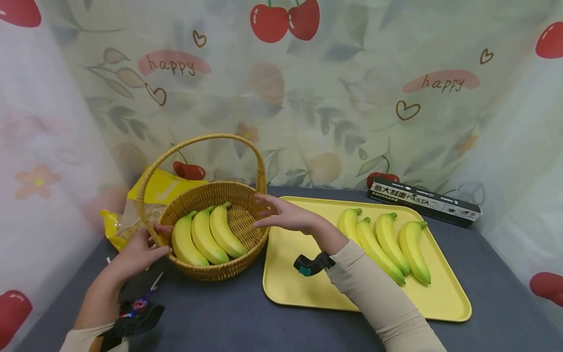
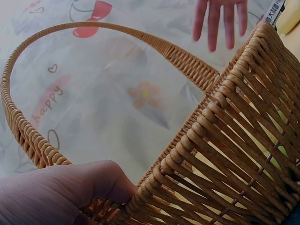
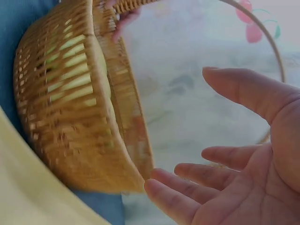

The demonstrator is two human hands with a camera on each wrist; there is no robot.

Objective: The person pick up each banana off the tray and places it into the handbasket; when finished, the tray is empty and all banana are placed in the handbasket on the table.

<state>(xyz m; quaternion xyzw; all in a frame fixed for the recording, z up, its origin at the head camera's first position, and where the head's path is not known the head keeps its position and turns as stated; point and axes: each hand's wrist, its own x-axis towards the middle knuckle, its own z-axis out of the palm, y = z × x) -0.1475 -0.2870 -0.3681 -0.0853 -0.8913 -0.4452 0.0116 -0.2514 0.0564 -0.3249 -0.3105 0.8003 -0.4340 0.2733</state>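
A wicker basket [image 1: 220,271] with a tall handle stands on the dark table and holds three yellow bananas [image 1: 204,237]. My left hand [image 1: 158,240] grips the basket's left rim, the thumb [image 2: 61,192] lying against the weave [image 2: 234,154]. My right hand [image 1: 274,214] hovers just over the right rim, fingers spread, palm empty. In the right wrist view that hand [image 3: 197,140] is open beside the basket [image 3: 70,117]. To the right, a yellow tray [image 1: 308,293] carries several more bananas [image 1: 387,244] side by side.
A black pasta box [image 1: 424,201] lies at the back right, behind the tray. A yellow bag [image 1: 160,188] sits behind the basket at the left. Patterned curtains enclose the table on three sides. Bare table shows along the front edge.
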